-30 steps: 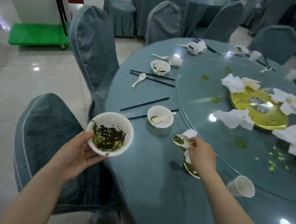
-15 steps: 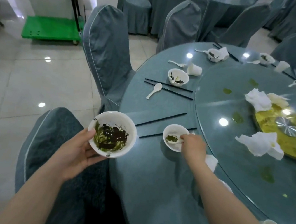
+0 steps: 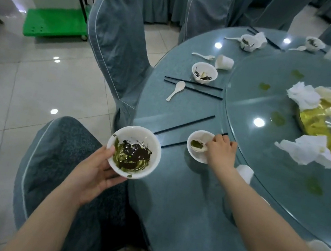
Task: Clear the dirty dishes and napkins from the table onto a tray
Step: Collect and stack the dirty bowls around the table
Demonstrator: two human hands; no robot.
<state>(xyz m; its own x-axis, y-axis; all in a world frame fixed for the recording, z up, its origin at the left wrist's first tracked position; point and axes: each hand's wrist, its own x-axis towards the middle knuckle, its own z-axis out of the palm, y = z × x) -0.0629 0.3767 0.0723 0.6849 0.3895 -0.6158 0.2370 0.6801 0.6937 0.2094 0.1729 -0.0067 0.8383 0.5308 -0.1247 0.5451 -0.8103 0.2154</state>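
Glossy glass turntable (image 3: 280, 187), crumpled paper napkins (image 3: 305, 151), matt cloth chair covers (image 3: 117, 37).

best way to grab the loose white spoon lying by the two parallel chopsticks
Pinch the white spoon by its slim handle, coming from above at the table-edge side. It lies flat with the handle pointing toward the edge and the bowl end beside the chopsticks, so the handle end looks freest.

Green cart (image 3: 54, 22) on tiled floor (image 3: 35, 91); covered chairs (image 3: 117, 37) around.
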